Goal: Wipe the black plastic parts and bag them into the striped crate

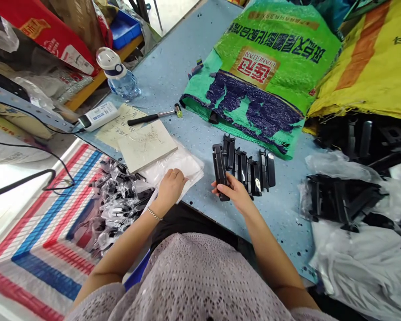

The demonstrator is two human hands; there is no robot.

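My right hand [235, 192] grips a long black plastic part [219, 167] by its near end, holding it over the table. Just beyond it, several similar black parts [249, 171] lie side by side in a row. My left hand [171, 186] rests on a stack of thin clear plastic bags [190, 162]. Its fingers are curled and pressed together at the bags; the fingertips are partly hidden. A flat beige board [147, 145] lies over the far part of the bags.
Behind the board are a small hammer [153, 117], a white box-shaped device [102, 117] and a water bottle [120, 78]. Left below stands a striped basket [30, 249] with bagged black parts [120, 200]. A green sack [270, 67] and more black parts [344, 196] occupy the right.
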